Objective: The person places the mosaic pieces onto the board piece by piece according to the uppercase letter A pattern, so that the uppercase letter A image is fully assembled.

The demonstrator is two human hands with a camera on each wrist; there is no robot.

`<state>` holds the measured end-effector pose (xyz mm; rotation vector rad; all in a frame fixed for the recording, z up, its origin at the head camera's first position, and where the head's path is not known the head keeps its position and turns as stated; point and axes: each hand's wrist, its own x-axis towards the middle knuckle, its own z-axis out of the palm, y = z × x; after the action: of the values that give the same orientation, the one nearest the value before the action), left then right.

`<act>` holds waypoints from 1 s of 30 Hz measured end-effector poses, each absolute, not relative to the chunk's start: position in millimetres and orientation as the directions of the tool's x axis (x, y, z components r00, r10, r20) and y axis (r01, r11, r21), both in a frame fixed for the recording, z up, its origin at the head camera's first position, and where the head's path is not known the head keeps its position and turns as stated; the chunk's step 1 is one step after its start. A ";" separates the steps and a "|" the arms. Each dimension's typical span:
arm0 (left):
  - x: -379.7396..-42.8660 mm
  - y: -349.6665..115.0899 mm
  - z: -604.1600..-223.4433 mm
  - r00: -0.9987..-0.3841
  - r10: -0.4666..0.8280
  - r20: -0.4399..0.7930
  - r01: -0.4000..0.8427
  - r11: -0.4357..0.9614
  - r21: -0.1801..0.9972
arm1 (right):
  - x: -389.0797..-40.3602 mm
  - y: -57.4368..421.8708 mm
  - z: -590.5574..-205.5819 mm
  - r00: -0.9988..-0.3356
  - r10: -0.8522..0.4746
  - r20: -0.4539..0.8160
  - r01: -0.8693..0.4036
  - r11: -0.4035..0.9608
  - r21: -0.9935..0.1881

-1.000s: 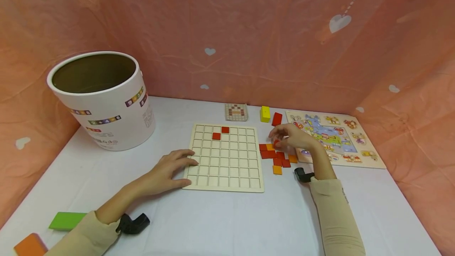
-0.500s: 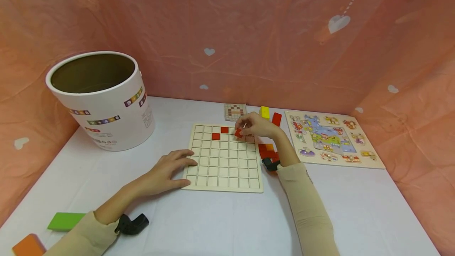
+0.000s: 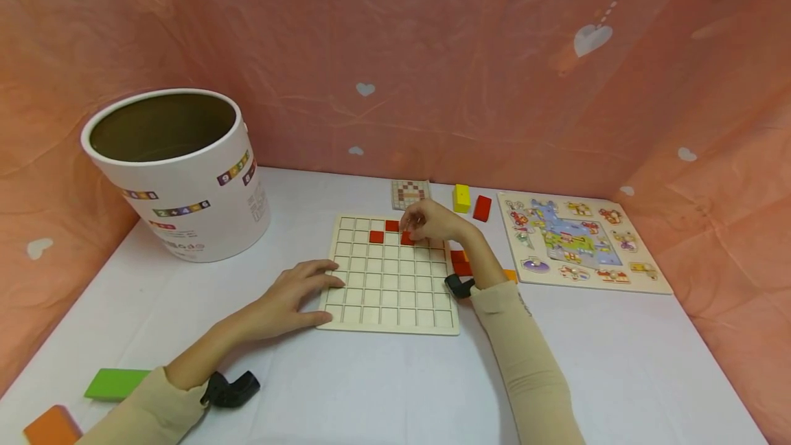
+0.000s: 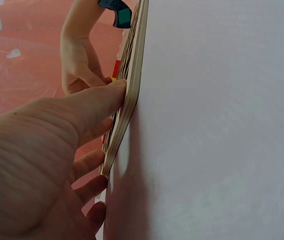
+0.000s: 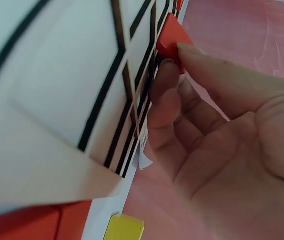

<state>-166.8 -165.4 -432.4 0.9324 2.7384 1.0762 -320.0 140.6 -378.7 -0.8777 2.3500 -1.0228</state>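
My right hand (image 3: 430, 220) pinches a small red square tile (image 5: 172, 37) between thumb and fingertips, over the upper part of a wooden grid board (image 3: 389, 301). In the right wrist view the tile is tilted, one edge close to the grid lines. Two other red tiles lie in cells nearby, one in the top row (image 3: 392, 225) and one a row lower (image 3: 376, 237). My left hand (image 3: 292, 297) rests at the board's left edge with its fingers spread. In the left wrist view its thumb and fingertips touch the board's rim (image 4: 131, 95).
Red and orange tiles (image 3: 461, 268) lie right of the board, partly behind my right wrist. Behind it are a pattern card (image 3: 410, 192), a yellow block (image 3: 461, 198) and a red block (image 3: 483, 208). A picture puzzle (image 3: 581, 273) lies right; a white bucket (image 3: 210, 211) stands left.
My right hand has moved left from the loose tile pile to the board's upper rows, carrying a red tile, and has lowered it toward a cell. My left hand has stayed still.
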 end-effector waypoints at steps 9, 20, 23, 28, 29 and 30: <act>-167.9 -167.5 -433.2 -0.812 0.559 0.165 0.525 0.578 0.625 | -320.5 141.7 -379.6 -0.716 -0.690 -0.102 -0.406 0.532 -0.743; -168.7 -163.7 -432.9 -0.810 0.564 0.160 0.524 0.575 0.628 | -301.0 177.4 -366.8 -0.786 -0.610 -0.104 -0.373 0.601 -0.707; -168.3 -163.4 -432.4 -0.814 0.559 0.156 0.519 0.580 0.628 | -295.9 202.5 -367.1 -0.779 -0.620 -0.090 -0.372 0.573 -0.730; -166.9 -163.9 -431.1 -0.823 0.552 0.138 0.501 0.589 0.634 | -282.8 246.4 -370.3 -0.784 -0.604 -0.143 -0.315 0.586 -0.747; -166.6 -164.1 -430.7 -0.823 0.551 0.135 0.499 0.590 0.634 | -279.1 253.8 -371.2 -0.785 -0.597 -0.163 -0.299 0.596 -0.745; -166.2 -164.5 -430.4 -0.824 0.550 0.134 0.497 0.591 0.635 | -275.5 260.2 -372.4 -0.785 -0.593 -0.182 -0.282 0.603 -0.746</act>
<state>-166.2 -164.5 -430.4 0.9012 2.7334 1.0546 -275.5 260.2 -372.4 -0.6988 2.4181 -1.0215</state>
